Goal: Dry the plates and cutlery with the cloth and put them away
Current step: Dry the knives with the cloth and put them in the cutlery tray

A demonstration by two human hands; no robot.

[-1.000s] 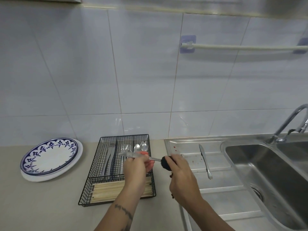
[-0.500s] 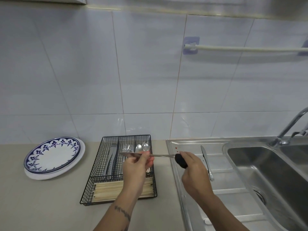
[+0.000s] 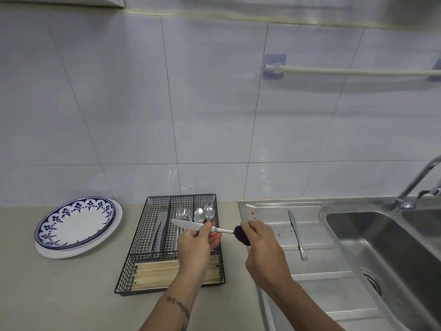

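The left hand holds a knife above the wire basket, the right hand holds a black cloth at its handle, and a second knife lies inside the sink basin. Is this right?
Not quite. The head view shows the second knife on the draining board, beside the basin, not inside. The rest holds.

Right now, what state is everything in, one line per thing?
Left hand: pinching the held knife.
Held knife: level above the wire tray.
Right hand: gripping the black cloth.
Black cloth: wrapped on the knife's end.
Second knife: lying on the drainboard.
Plates: stacked on the counter.
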